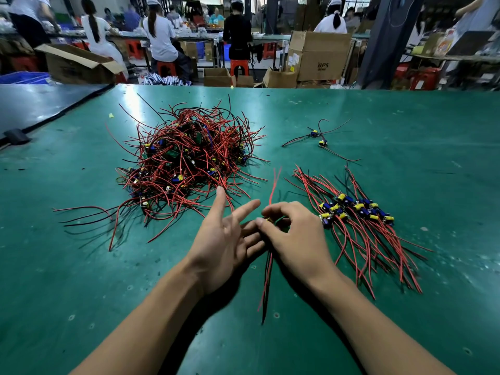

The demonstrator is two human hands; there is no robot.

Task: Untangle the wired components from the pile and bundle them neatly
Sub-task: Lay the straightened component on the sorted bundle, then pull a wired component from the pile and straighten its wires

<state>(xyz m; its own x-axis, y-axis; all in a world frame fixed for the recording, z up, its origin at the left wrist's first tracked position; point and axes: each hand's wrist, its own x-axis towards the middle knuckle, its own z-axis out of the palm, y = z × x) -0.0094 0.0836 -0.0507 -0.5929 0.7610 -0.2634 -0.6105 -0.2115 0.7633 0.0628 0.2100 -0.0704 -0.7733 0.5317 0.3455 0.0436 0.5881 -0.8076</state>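
- The left hand (226, 240) is nearest, low in the middle of the view. Its fingers are straight and spread and hold nothing.
- The right hand (296, 235) is just beside it. Its thumb and curled fingers pinch one wired component (270, 220), whose red and black wires run out above and below the hand.
- The green counter (411, 125) carries everything.
- The tangled pile (186, 161) of red and black wires with small parts lies left of centre, beyond the left hand.
- The sorted group (359, 228) lies to the right of the right hand, with wires roughly parallel and the yellow and blue parts together.
- Two loose components (318, 138) lie farther back on the right, well apart from the pile.
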